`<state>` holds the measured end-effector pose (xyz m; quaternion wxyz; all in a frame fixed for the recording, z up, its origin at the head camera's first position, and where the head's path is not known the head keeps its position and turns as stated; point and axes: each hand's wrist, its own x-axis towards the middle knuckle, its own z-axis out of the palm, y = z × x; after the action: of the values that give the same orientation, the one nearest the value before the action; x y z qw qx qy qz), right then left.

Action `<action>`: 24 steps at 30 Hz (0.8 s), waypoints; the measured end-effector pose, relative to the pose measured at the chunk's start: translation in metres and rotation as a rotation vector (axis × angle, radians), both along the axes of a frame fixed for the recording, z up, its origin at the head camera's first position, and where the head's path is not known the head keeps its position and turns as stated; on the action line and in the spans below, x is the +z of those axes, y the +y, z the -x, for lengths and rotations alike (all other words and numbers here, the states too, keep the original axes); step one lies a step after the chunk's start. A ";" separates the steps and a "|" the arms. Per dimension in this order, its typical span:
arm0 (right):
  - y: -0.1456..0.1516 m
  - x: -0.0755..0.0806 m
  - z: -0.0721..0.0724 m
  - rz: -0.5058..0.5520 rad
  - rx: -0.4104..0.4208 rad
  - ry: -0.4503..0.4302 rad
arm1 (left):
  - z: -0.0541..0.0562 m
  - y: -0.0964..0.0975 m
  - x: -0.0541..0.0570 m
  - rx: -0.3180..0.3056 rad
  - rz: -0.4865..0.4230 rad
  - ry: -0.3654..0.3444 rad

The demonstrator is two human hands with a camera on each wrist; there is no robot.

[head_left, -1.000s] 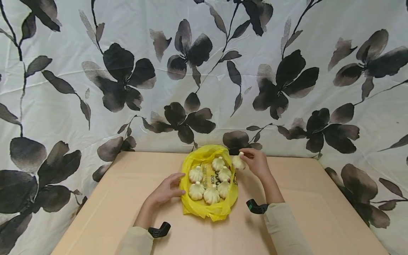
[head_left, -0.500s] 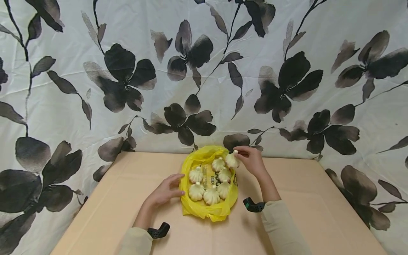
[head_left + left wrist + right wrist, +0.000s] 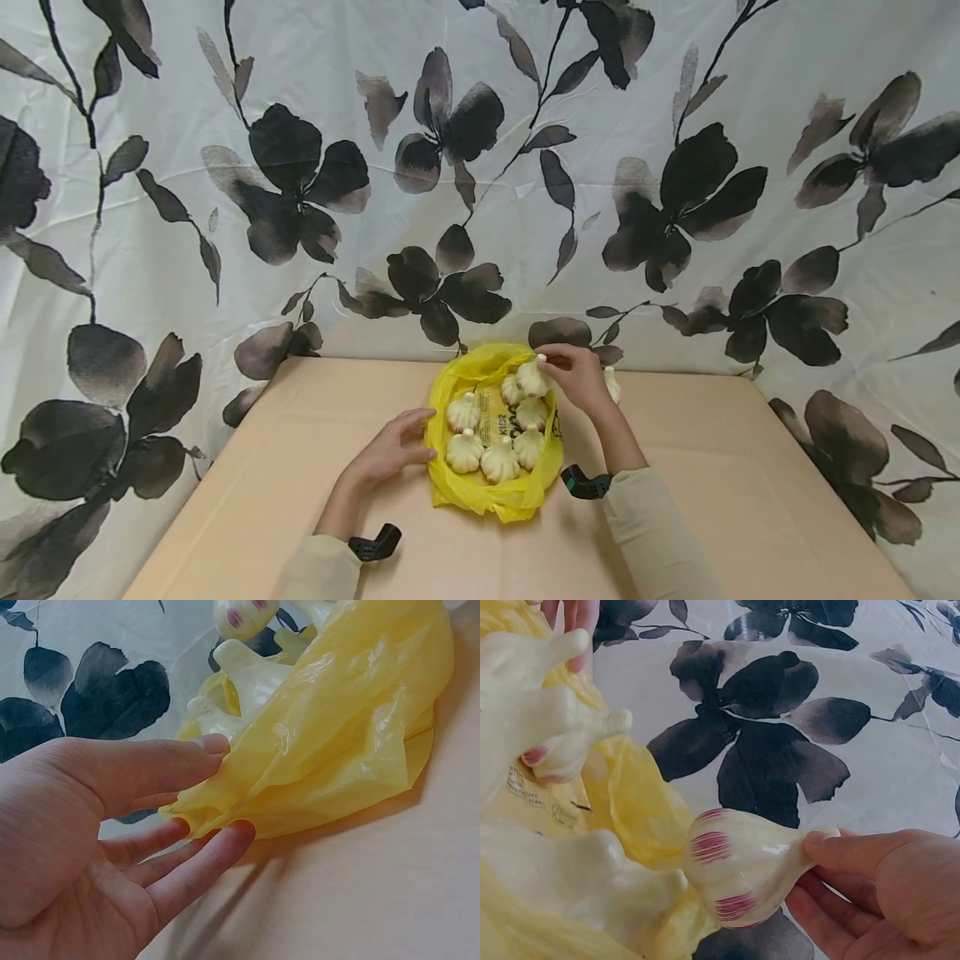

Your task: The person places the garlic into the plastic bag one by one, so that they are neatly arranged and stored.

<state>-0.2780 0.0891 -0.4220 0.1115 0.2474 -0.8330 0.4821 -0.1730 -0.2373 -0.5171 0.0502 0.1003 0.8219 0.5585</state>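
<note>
A yellow plastic bag (image 3: 450, 492) stands with its mouth spread wide, holding several white garlic bulbs (image 3: 465, 451). My left hand (image 3: 386, 450) rests against the bag's left side, thumb and fingertips spread apart on the plastic (image 3: 337, 727). With thumb and fingers my right hand (image 3: 581, 379) pinches one garlic bulb (image 3: 742, 866) by its stem; purple streaks mark its round end. That bulb (image 3: 532, 379) is over the bag's back right part, near the bulbs inside. Behind the right hand, another garlic bulb (image 3: 612, 384) shows partly.
The bag sits on a light tan table (image 3: 300, 433), toward its back edge. A white cloth with dark flowers (image 3: 480, 167) hangs behind the table. A black wrist camera (image 3: 375, 543) is on each forearm.
My right hand has moved left with its garlic bulb, from beside the bag to over its right rim. A bulb behind that hand has come into view. My left hand stays in place.
</note>
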 end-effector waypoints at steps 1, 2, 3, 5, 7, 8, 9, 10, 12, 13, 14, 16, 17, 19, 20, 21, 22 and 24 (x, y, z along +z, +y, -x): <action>-0.001 0.000 0.000 0.002 0.004 -0.004 | 0.000 0.000 0.000 -0.001 -0.002 -0.001; -0.003 -0.001 0.001 -0.001 0.009 -0.005 | 0.001 0.000 0.000 -0.003 -0.005 -0.003; -0.004 -0.001 0.001 -0.002 0.010 -0.008 | 0.001 0.000 0.000 -0.004 -0.010 -0.003; -0.007 -0.001 0.001 -0.002 0.015 -0.019 | 0.002 -0.001 0.000 -0.008 -0.015 -0.002; -0.010 -0.001 0.001 -0.004 0.017 -0.036 | 0.002 -0.001 0.000 -0.011 -0.020 -0.001; -0.012 -0.001 0.001 -0.007 0.017 -0.046 | 0.002 -0.002 0.000 -0.011 -0.021 -0.003; -0.013 -0.001 0.001 -0.009 0.018 -0.054 | 0.002 -0.002 0.000 -0.009 -0.025 -0.005; -0.014 -0.002 0.001 -0.012 0.020 -0.059 | 0.002 -0.002 0.000 -0.009 -0.025 -0.007; -0.017 -0.002 0.002 -0.013 0.018 -0.068 | 0.002 -0.003 0.000 -0.008 -0.027 -0.009; -0.018 -0.003 0.002 -0.017 0.019 -0.066 | 0.002 -0.003 0.000 -0.007 -0.029 -0.012; -0.020 -0.003 0.002 -0.020 0.019 -0.065 | 0.002 -0.003 0.000 -0.006 -0.030 -0.013; -0.022 -0.004 0.003 -0.026 0.022 -0.056 | 0.001 -0.003 0.001 -0.007 -0.033 -0.013; -0.023 -0.004 0.003 -0.028 0.023 -0.057 | 0.001 -0.003 0.001 -0.007 -0.035 -0.012; -0.025 -0.005 0.004 -0.035 0.030 -0.056 | 0.001 -0.003 0.002 -0.007 -0.038 -0.013; -0.026 -0.005 0.005 -0.035 0.033 -0.057 | 0.001 -0.003 0.002 -0.007 -0.038 -0.013; -0.027 -0.005 0.006 -0.037 0.035 -0.058 | 0.001 -0.003 0.002 -0.008 -0.040 -0.013; -0.028 -0.005 0.006 -0.038 0.033 -0.065 | 0.001 -0.003 0.003 -0.012 -0.036 -0.009; -0.030 -0.005 0.007 -0.042 0.032 -0.072 | 0.002 -0.002 0.003 -0.019 -0.030 -0.003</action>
<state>-0.2852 0.0593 -0.4266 0.0686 0.2452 -0.8425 0.4747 -0.1747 -0.2390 -0.5137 0.0552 0.1080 0.8122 0.5706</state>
